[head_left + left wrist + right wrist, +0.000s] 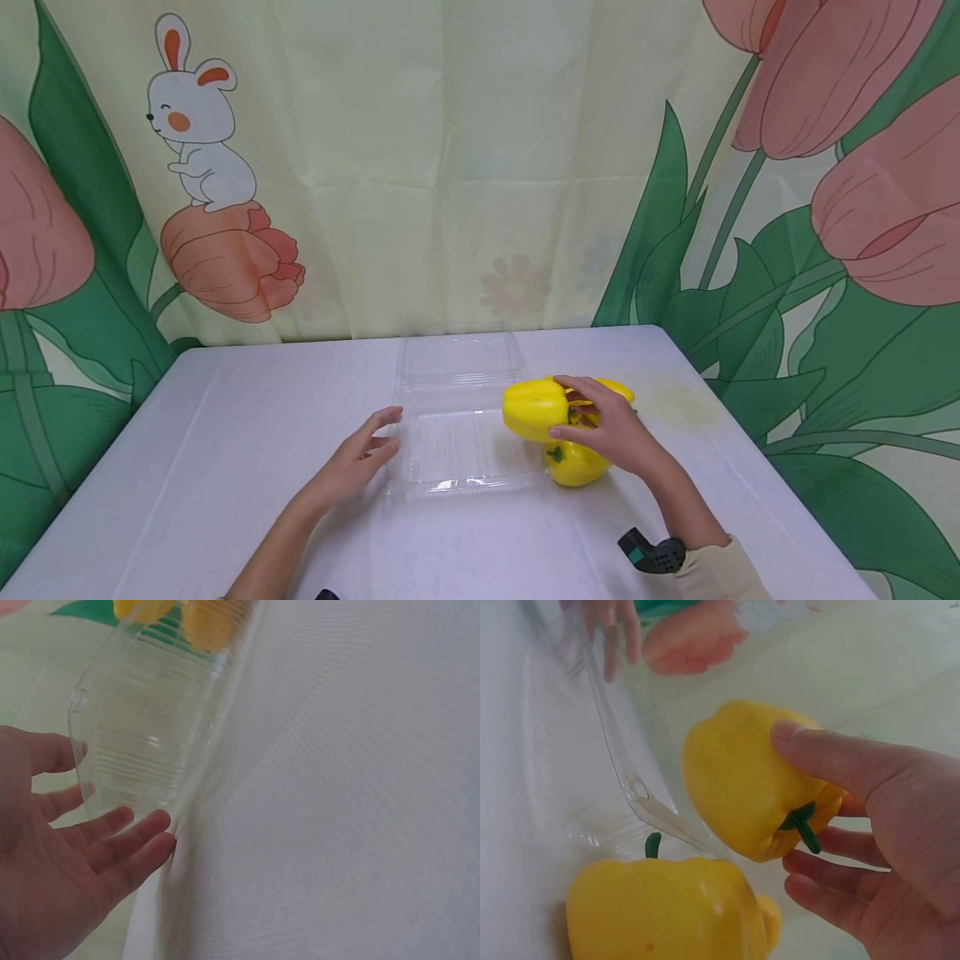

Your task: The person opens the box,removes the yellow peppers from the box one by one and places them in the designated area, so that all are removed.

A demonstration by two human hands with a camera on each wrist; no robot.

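Note:
A yellow bell pepper (535, 409) with a green stem is held by my right hand (611, 423), thumb on one side and fingers on the other. In the right wrist view the held pepper (742, 780) hangs beside the rim of a clear plastic container (465, 450). Another yellow pepper (576, 463) lies on the table under that hand, and a further one (617, 388) shows partly behind it. My left hand (352, 462) is at the container's left edge, fingers loosely spread; in the left wrist view its fingertips (159, 820) are at the container's rim.
The container's hinged lid (461, 357) lies folded back toward the far table edge. A white cloth covers the table (225, 467). Behind it hangs a curtain (480, 167) printed with tulips and a rabbit. A black strap device (652, 552) is on the right wrist.

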